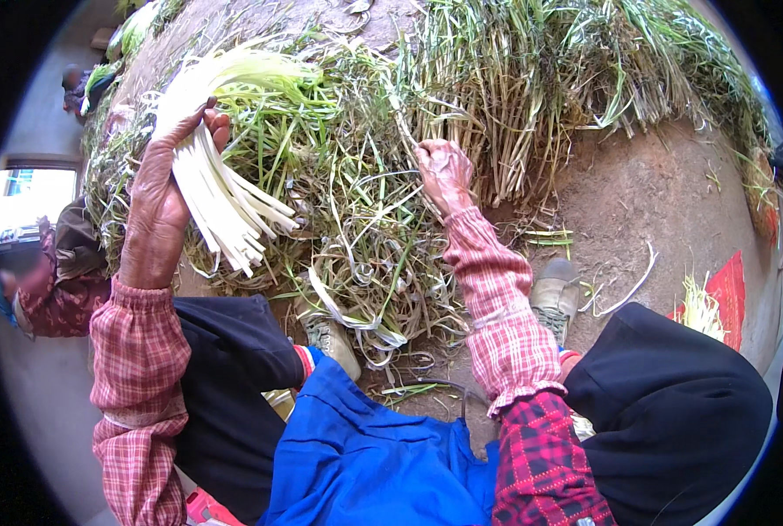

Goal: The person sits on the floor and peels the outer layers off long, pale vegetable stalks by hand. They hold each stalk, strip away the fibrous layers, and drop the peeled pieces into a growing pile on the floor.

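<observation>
My left hand is raised on the left, closed round a bunch of pale, white-stalked greens. Its cut-looking white ends point down and right, and the yellow-green leaves fan out above the fist. My right hand is closed at the pile's middle, its knuckles upward. A long dry stalk runs up and left from its fingers. Part of that stalk is hidden by the hand. Beneath and between both hands lies a heap of tangled trimmed leaves and stalks.
Untrimmed green plants are heaped along the far side on bare soil. A red sheet with pale stalks lies at right. My shoes flank the scraps. Another person sits at far left.
</observation>
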Tool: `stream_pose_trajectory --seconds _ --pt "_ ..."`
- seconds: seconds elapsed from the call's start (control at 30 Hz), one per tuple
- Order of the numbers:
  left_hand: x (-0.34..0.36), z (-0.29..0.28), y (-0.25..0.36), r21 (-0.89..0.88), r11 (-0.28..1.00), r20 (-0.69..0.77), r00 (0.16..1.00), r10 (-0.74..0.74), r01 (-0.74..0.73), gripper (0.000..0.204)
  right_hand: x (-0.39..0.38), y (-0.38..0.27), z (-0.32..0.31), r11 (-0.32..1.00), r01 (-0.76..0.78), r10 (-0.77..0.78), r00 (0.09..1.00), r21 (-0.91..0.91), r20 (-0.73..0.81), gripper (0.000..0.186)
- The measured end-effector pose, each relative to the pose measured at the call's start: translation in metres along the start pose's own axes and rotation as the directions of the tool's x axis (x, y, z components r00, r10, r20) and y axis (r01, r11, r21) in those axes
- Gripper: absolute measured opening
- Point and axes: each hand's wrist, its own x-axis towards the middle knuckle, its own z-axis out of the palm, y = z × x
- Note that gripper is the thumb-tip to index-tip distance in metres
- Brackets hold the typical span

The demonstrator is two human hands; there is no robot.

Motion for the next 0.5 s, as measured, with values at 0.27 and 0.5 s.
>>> stream_pose_trajectory --seconds 0.27,0.5 --pt "-0.002 0.001 -0.02 0.15 0.989 0.018 1.0 0.008 -0.01 0.016 -0.051 -0.074 -0.032 0.353 -0.435 0.047 0.893 0.828 0.449 0.01" --pt "0.0 -0.003 -0.046 0.391 0.913 -0.091 0.992 -0.086 0.115 0.027 -0.095 -0.14 -0.033 0.146 -0.502 -0.115 0.848 0.853 0.518 0.011"
